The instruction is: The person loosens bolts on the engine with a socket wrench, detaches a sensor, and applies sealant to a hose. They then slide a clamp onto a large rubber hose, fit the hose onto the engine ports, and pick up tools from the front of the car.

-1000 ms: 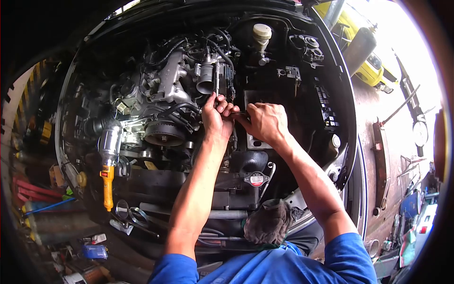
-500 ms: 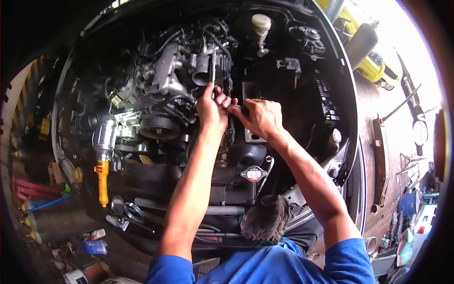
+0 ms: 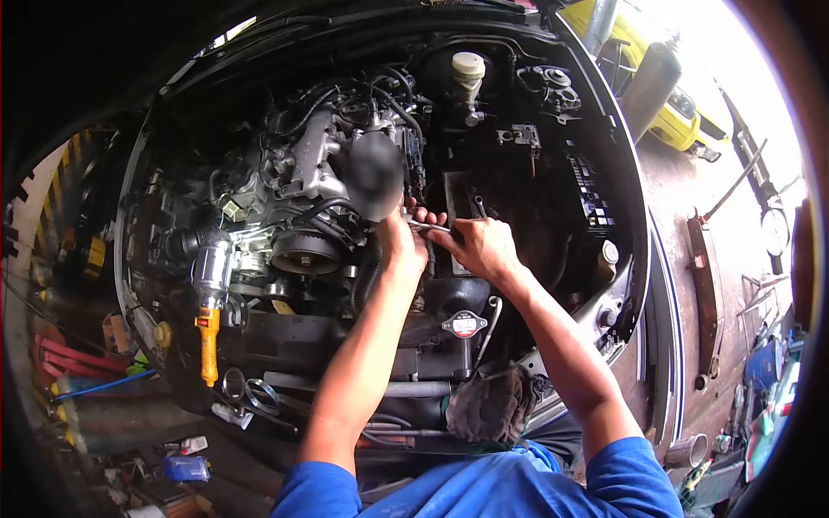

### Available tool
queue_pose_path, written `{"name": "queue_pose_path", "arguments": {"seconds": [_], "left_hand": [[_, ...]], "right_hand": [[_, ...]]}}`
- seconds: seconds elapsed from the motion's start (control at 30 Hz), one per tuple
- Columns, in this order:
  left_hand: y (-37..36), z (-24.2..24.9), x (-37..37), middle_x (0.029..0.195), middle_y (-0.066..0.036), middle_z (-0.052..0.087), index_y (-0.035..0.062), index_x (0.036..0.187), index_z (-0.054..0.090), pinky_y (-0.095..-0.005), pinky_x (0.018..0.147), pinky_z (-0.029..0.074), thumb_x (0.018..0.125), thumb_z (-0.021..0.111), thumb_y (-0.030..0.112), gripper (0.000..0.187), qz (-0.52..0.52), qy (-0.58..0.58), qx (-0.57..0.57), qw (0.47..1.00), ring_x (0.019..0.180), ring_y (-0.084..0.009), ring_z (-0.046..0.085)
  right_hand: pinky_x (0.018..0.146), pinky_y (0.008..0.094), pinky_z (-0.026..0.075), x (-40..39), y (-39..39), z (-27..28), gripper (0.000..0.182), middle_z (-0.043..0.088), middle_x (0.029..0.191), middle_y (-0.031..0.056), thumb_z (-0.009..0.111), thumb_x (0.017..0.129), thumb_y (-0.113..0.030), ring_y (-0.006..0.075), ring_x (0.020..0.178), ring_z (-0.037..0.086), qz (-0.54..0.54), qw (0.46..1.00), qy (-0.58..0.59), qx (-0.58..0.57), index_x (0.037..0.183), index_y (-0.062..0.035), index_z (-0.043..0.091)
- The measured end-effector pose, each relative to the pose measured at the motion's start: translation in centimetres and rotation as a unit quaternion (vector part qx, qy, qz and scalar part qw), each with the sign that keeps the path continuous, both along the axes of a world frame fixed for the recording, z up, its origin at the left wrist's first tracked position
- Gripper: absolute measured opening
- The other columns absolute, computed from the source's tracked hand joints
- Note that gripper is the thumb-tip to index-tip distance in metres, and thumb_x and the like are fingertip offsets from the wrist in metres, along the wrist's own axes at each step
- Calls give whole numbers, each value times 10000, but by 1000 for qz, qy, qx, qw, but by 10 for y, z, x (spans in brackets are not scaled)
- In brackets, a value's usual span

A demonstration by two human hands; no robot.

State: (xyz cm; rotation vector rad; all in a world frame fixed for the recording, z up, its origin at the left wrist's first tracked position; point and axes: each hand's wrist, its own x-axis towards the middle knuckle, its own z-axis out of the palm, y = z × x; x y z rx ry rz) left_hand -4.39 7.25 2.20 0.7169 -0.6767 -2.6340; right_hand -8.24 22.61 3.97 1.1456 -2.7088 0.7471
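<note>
Over the engine bay, both of my hands work close together, just right of the engine point(image 3: 315, 160). My left hand point(image 3: 404, 246) is closed, fingers curled round a slim silver metal tool point(image 3: 425, 225) whose shaft runs across toward my right hand. My right hand point(image 3: 485, 249) grips a wrench point(image 3: 479, 205), its ring end sticking up above the knuckles. Whether the silver shaft belongs to that same wrench, I cannot tell. A grey blurred patch covers the area above my left thumb, including the throttle body. Behind my right hand lies the battery tray point(image 3: 455, 186).
A yellow-handled work light or power tool point(image 3: 209, 345) rests at the left of the bay. Before me are the radiator cap point(image 3: 465, 325), another wrench point(image 3: 492, 321) and a dark cloth point(image 3: 488, 406). A pulley point(image 3: 306, 250) and a white-capped reservoir point(image 3: 469, 67) stand farther in.
My left hand has come down from the throttle body, where it held a long silver tool pointing away from me. A wrench end now shows above my right hand. The view has shifted slightly.
</note>
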Motion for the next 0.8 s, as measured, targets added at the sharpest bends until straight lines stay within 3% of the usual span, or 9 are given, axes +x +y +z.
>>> {"name": "queue_pose_path", "arguments": {"seconds": [0.17,0.3,0.43,0.57,0.6,0.67,0.73,0.77,0.8], "left_hand": [[-11,-12,-8,684,-41,463,52,943,541,-499,840,563,1049,516,313,283,-18,-17,-4,1000,669,-214,510],[-17,-21,-9,659,-28,465,36,937,568,-452,742,572,1059,518,312,306,-23,-35,-45,998,634,-192,514],[-19,-32,-7,681,-11,483,4,981,616,-374,611,553,1075,540,348,364,-31,-103,-190,976,610,-158,537],[-28,-49,-8,736,-17,549,34,998,643,-352,550,543,1043,555,505,480,-21,-117,-198,973,615,-161,585],[-28,-46,-7,769,-25,559,35,1005,643,-356,560,548,1040,548,522,498,-17,-126,-196,972,649,-167,596],[-24,-40,-5,836,-41,578,36,1019,645,-366,579,559,1033,535,557,533,-12,-145,-191,971,717,-179,619],[-22,-42,-10,940,-80,593,35,1145,604,-431,764,574,1046,494,568,553,-71,-133,-96,984,848,-212,644],[-21,-43,-13,940,-81,594,34,1158,595,-438,788,568,1056,492,542,528,-42,-108,-62,991,860,-222,648],[-21,-42,-15,940,-83,595,32,1171,586,-445,812,563,1066,491,516,504,-13,-83,-28,996,871,-233,651]], "right_hand": [[592,454,549,-4,-8,-15,675,645,600,174,617,920,-664,357,622,698,-15,999,-42,4,700,-29,682],[668,492,544,-2,-16,-32,749,660,649,224,583,919,-714,412,699,708,-24,979,-198,-27,813,16,714],[712,490,527,-2,-28,-76,727,698,781,262,552,963,-682,428,798,709,43,904,-400,-141,971,24,725],[717,502,551,-15,-23,-53,736,734,836,231,522,930,-751,438,812,716,29,962,-264,57,925,-53,757],[775,518,538,-17,-23,-31,676,733,819,204,603,895,-717,412,818,717,12,977,-191,91,847,-60,753],[850,486,492,-17,-24,10,441,730,788,140,700,885,-526,331,823,718,-9,990,7,143,799,-97,760],[895,434,439,-14,-35,37,210,731,784,76,737,841,-335,245,832,706,37,959,214,180,782,-135,764],[874,403,436,-6,-41,51,101,740,796,37,718,829,-252,206,836,706,63,941,230,241,780,-177,764],[857,403,433,-4,-48,47,163,732,773,21,700,878,-299,203,839,700,63,940,231,242,768,-198,767]]}}
